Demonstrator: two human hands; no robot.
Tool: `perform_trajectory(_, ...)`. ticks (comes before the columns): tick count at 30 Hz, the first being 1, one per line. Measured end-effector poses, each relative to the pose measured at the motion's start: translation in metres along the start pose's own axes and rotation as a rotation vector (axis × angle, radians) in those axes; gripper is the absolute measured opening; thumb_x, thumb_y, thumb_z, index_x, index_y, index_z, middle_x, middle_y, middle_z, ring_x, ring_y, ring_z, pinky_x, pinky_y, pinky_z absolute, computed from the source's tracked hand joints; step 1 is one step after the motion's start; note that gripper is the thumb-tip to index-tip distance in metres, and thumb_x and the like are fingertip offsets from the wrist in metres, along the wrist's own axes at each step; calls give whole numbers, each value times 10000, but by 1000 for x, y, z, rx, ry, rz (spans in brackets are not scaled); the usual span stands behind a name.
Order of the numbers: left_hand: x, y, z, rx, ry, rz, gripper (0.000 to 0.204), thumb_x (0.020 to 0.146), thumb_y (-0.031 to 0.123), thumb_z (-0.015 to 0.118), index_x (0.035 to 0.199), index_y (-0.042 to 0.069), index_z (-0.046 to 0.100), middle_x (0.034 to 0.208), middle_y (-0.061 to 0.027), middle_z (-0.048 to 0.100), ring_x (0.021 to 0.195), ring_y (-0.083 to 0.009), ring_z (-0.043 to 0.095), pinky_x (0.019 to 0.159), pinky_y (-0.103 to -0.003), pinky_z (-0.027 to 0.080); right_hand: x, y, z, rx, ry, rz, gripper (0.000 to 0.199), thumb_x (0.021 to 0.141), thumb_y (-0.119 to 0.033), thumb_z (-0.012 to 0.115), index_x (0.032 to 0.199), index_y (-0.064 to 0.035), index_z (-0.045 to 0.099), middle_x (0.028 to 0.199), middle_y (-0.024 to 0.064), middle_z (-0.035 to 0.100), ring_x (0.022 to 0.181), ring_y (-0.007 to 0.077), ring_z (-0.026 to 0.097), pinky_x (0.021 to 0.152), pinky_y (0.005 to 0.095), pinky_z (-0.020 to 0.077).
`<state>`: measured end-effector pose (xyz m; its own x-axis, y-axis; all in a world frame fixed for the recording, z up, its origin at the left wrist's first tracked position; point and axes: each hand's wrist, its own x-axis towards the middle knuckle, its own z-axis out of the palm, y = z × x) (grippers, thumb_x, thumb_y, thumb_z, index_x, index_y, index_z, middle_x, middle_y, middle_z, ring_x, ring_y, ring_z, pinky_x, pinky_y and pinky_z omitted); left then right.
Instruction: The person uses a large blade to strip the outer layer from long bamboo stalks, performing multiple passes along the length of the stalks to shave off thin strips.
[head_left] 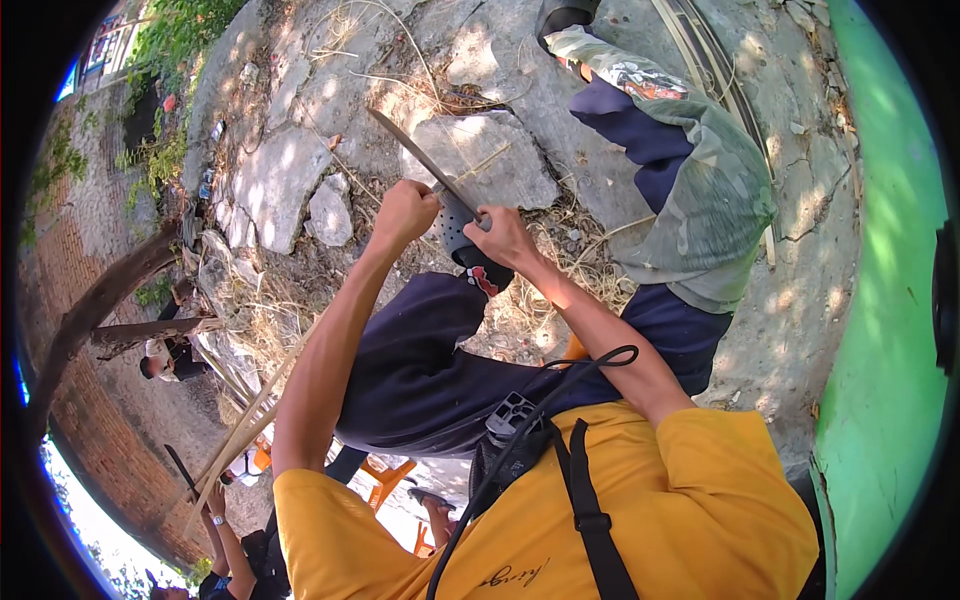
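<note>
steel blade (424,154) gripped by right hand (503,238); left hand (407,212) fisted, contents unclear; blade's best angled off that clog (455,224) tbh

My right hand (503,238) sits beside my left hand (408,212), with my left shoe (455,225) showing between them. The knife (422,157) reaches forward and leftward from my right hand, above a slab (505,165). Shavings (530,330) lie between my legs. A cloth (710,195) covers my right leg; beyond it, long strips (715,65) lie on the ground, then a smooth wall (890,300) stands farthest right. Leftward are a log (112,284), a brick wall (110,430) and a person (240,565).
</note>
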<state>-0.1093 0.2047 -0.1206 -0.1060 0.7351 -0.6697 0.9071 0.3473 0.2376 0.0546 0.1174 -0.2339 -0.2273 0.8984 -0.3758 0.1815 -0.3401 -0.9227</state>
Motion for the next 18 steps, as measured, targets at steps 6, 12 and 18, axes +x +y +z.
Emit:
perform_trajectory(6,5,12,10,142,-22,103,280,826,184,601,930,1,786,874,-266,728,842,-413,733,862,-448,574,9,31,-24,11,13,90,461,834,-339,690,1010,85,735,811,288,717,815,405,741,758,445,557)
perform_trajectory(12,-3,2,-3,109,31,30,272,832,183,599,924,8,786,885,-280,723,867,-428,729,869,-464,569,-4,-11,-3,34,-149,117,467,820,-338,708,1024,81,735,843,279,729,845,385,748,769,433,561)
perform_trajectory(18,-3,17,2,164,-20,92,282,812,130,573,926,-17,785,905,-284,731,881,-432,726,882,-456,569,18,35,-26,-125,-55,215,478,825,-360,721,1035,68,734,848,269,732,849,378,749,770,435,565)
